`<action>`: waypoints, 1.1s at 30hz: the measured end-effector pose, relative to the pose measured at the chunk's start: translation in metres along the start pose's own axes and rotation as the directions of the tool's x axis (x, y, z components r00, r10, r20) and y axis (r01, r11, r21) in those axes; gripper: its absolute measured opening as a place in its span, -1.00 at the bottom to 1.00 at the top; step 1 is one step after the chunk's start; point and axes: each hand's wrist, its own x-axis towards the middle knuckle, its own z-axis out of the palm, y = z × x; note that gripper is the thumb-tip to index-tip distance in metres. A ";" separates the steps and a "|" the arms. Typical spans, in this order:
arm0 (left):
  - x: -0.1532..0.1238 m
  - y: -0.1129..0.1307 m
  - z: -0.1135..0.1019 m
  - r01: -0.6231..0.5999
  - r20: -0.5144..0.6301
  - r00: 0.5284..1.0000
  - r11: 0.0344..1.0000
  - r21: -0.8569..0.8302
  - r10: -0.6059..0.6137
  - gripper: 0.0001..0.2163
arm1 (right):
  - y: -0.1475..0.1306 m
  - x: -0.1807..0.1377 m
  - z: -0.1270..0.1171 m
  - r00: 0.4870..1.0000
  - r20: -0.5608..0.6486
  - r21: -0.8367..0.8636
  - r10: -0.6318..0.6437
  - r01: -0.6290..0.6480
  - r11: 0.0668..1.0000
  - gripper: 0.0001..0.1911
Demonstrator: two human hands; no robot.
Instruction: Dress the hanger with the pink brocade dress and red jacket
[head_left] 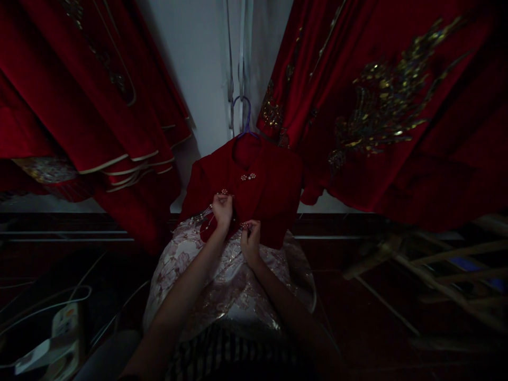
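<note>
A short red jacket [272, 190] hangs in front of me on a purple hanger [248, 119]. One beaded flower clasp [248, 177] sits fastened across its chest below the collar. My left hand [223, 209] is closed in a pinch on the jacket's front, just under another beaded ornament [224, 191]. Lower and to the right, my right hand [251, 241] pinches a small beaded clasp [246, 226] at the jacket's lower edge. Beaded strings [204, 214] dangle left of my left hand. Beneath lies pale floral fabric [174, 259] with shiny threads. The exact grip of both fingertips is partly hidden.
Large red garments [135, 121] with pale piping hang at left. At right hangs red cloth [400, 180] with gold sequin embroidery. A power strip [65, 328] with cables lies at lower left. A wooden frame [436, 275] stands at right on the dark floor.
</note>
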 end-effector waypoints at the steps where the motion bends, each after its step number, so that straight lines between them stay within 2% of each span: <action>1: -0.001 0.001 -0.001 -0.027 -0.007 1.000 0.999 0.028 0.027 -0.87 | 0.001 0.000 0.000 1.000 0.000 0.001 0.003 -0.003 1.000 -0.88; 5: -0.007 0.005 -0.010 -0.114 0.023 0.993 0.992 0.053 0.113 -0.87 | 0.003 0.000 0.000 1.000 0.004 0.014 0.022 -0.022 1.000 -0.87; 10: -0.011 0.008 -0.026 -0.154 0.068 0.986 0.985 0.079 0.149 -0.89 | 0.003 -0.002 -0.002 0.996 -0.012 0.035 0.088 -0.087 0.996 -0.81; 13: -0.005 0.025 -0.024 -0.294 0.138 0.953 0.938 0.185 0.271 -0.88 | 0.002 -0.004 -0.003 0.993 0.012 0.044 0.114 -0.114 0.993 -0.82; 15: 0.002 0.046 -0.014 -0.437 0.263 0.890 0.860 0.264 0.371 -0.88 | 0.002 -0.005 -0.003 0.990 0.033 0.054 0.137 -0.139 0.989 -0.87; 18: 0.012 0.079 0.006 -0.703 0.487 0.704 0.606 0.372 0.518 -0.81 | 0.002 -0.005 -0.002 0.985 0.047 0.059 0.168 -0.170 0.984 -0.90; 20: 0.018 0.093 0.019 -0.797 0.598 0.603 0.427 0.427 0.528 -0.78 | 0.002 -0.004 -0.002 0.983 0.054 0.064 0.173 -0.176 0.982 -0.89; 22: 0.021 0.099 0.029 -0.828 0.661 0.559 0.293 0.478 0.501 -0.77 | 0.002 -0.003 -0.001 0.983 0.056 0.076 0.172 -0.176 0.981 -0.90; 24: 0.026 0.098 0.033 -0.839 0.694 0.535 0.210 0.501 0.481 -0.78 | 0.001 -0.003 -0.002 0.983 0.067 0.092 0.170 -0.176 0.980 -0.90; 27: 0.035 0.097 0.032 -0.891 0.755 0.445 0.153 0.427 0.481 -0.77 | 0.001 -0.003 -0.002 0.983 0.082 0.100 0.166 -0.174 0.980 -0.91; 30: 0.043 0.100 0.024 -0.943 0.796 0.331 0.169 0.285 0.507 -0.78 | 0.000 -0.004 -0.002 0.984 0.081 0.096 0.157 -0.164 0.982 -0.93; 31: 0.044 0.102 0.022 -0.949 0.792 0.315 0.191 0.251 0.523 -0.79 | 0.000 -0.004 -0.002 0.984 0.081 0.092 0.157 -0.164 0.982 -0.93; 33: 0.045 0.106 0.017 -0.943 0.757 0.328 0.244 0.227 0.564 -0.80 | -0.001 -0.003 -0.001 0.983 0.085 0.078 0.161 -0.168 0.983 -0.93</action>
